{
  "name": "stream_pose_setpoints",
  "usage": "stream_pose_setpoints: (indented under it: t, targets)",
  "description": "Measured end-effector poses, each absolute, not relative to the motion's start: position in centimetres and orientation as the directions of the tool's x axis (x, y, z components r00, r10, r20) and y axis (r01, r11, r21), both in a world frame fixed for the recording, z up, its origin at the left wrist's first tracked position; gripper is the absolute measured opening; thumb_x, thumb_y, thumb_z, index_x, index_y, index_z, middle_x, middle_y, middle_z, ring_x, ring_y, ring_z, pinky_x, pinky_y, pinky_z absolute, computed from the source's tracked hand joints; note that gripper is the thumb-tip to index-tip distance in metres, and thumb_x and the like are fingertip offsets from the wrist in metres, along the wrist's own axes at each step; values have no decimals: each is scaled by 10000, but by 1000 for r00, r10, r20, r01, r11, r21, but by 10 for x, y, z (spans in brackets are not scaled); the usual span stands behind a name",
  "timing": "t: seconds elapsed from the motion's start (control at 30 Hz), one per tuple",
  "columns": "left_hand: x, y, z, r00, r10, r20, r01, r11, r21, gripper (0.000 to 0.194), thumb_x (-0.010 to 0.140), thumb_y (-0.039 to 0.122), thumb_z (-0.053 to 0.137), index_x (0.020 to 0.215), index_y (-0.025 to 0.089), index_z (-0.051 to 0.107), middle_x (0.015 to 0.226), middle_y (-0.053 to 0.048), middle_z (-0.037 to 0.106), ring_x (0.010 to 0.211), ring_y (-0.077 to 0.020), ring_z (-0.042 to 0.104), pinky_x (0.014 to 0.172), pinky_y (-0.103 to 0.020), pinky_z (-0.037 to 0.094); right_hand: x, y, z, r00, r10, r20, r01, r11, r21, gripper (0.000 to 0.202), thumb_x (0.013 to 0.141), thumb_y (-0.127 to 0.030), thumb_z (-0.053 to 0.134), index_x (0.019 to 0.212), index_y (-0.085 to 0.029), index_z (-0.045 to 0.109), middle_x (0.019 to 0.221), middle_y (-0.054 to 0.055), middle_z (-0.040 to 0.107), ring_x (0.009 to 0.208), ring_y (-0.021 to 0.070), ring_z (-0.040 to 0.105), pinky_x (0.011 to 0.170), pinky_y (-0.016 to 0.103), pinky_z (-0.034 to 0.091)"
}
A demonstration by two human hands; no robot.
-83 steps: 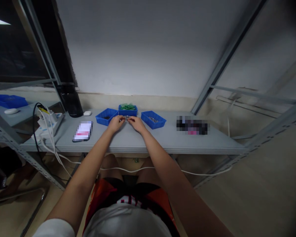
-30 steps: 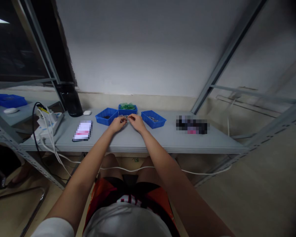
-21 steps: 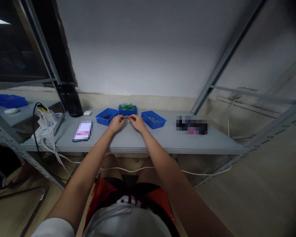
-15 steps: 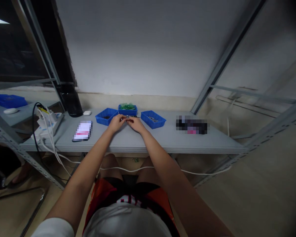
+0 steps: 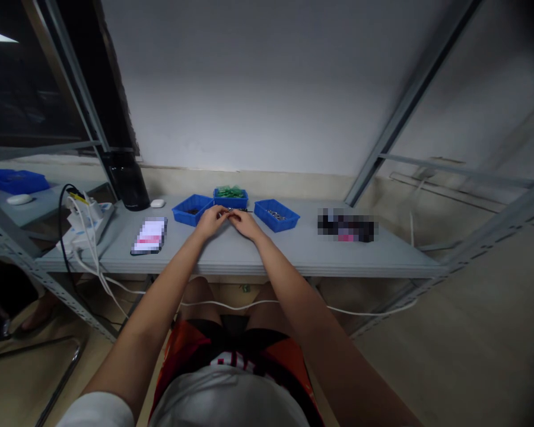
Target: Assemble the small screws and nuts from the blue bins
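My left hand (image 5: 212, 221) and my right hand (image 5: 244, 224) meet over the grey shelf table (image 5: 231, 255), fingertips pinched together. What they hold between them is too small and too hidden to name. Just beyond the fingers lie some small dark and shiny pieces (image 5: 240, 210). A blue bin (image 5: 184, 217) with dark bits in it stands at my left hand. Behind the hands is a second blue bin (image 5: 231, 202), filled with green pieces (image 5: 229, 191). To the right of my right hand, a third blue bin (image 5: 285, 225) contains small silvery metal parts (image 5: 276, 214).
On the left lie a phone (image 5: 149, 236), a small white case (image 5: 157, 203), a black bottle (image 5: 129, 181) and a white power strip (image 5: 91, 225) with cables. A blurred dark object (image 5: 347, 226) is on the right. Metal shelf posts (image 5: 409, 98) frame both sides.
My fingers have shifted very slightly against each other; both hands stay in the same place. The bins and everything else have not moved.
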State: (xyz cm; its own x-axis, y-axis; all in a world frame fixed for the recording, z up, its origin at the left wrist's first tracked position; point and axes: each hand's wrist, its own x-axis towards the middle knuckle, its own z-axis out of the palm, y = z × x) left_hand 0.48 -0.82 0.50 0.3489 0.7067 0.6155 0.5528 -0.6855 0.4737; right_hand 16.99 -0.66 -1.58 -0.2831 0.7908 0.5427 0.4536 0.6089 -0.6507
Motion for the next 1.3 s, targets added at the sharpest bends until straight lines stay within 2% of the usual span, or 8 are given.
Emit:
stream_pose_setpoints:
  t: [0.13, 0.23, 0.47, 0.7, 0.93, 1.03, 1.13, 1.3]
  targets:
    - [5, -8, 5, 279, 743, 608, 594, -631, 499, 203, 831, 236, 508, 943, 144, 651, 915, -79, 678, 796, -162, 599, 755, -282, 467, 170, -5, -14, -163, 812, 560, 450, 567, -690, 191, 823, -280, 504, 913, -171, 633, 860, 44, 663, 758, 147, 579, 764, 275, 438]
    - [5, -8, 3, 307, 760, 573, 596, -622, 507, 201, 814, 235, 517, 931, 137, 648, 902, -80, 679, 759, -159, 591, 737, -279, 465, 170, -5, -12, -100, 807, 582, 433, 562, -705, 173, 812, -290, 505, 887, -177, 612, 843, 38, 659, 737, 146, 574, 749, 278, 444]
    - [5, -6, -2, 423, 769, 479, 580, -637, 508, 214, 793, 217, 509, 935, 129, 643, 835, -61, 670, 710, -148, 578, 712, -266, 454, 168, -6, -11, -138, 770, 622, 401, 618, -676, 141, 797, -284, 499, 834, -181, 588, 809, 12, 645, 716, 133, 558, 738, 269, 441]
    - [5, -5, -3, 415, 778, 472, 596, -624, 505, 211, 796, 232, 516, 942, 141, 639, 831, -57, 671, 713, -151, 576, 708, -270, 451, 167, -4, -13, -115, 781, 614, 425, 597, -680, 128, 802, -265, 498, 824, -182, 593, 797, 11, 642, 711, 133, 559, 738, 270, 443]
    - [3, -8, 3, 324, 769, 551, 693, -589, 415, 207, 826, 280, 489, 907, 155, 633, 851, -63, 663, 722, -160, 567, 678, -266, 424, 179, 7, -20, 57, 787, 614, 640, 443, -628, 179, 808, -176, 458, 894, -162, 614, 890, 67, 626, 846, 174, 564, 839, 317, 435]
    - [2, -16, 12, 252, 750, 612, 809, -510, 292, 233, 851, 285, 450, 965, 171, 618, 930, -87, 652, 835, -198, 574, 739, -297, 414, 184, 9, -26, 142, 830, 540, 727, 282, -626, 213, 780, -140, 484, 945, -152, 618, 951, 99, 611, 937, 205, 555, 895, 340, 416]
    - [1, -25, 21, 141, 729, 670, 912, -358, 198, 288, 883, 301, 383, 987, 149, 605, 991, -139, 634, 975, -260, 542, 844, -371, 377, 186, 7, -31, 129, 879, 459, 796, 184, -576, 237, 763, -159, 544, 985, -154, 624, 991, 119, 607, 971, 232, 549, 893, 351, 418]
    - [-7, -30, 25, -116, 741, 662, 958, -92, 270, 316, 885, 291, 353, 1007, 119, 589, 1021, -184, 623, 1025, -311, 509, 879, -451, 334, 187, 2, -29, 41, 911, 411, 874, 166, -456, 247, 788, -170, 540, 1007, -167, 653, 1031, 120, 630, 993, 230, 563, 885, 319, 421]
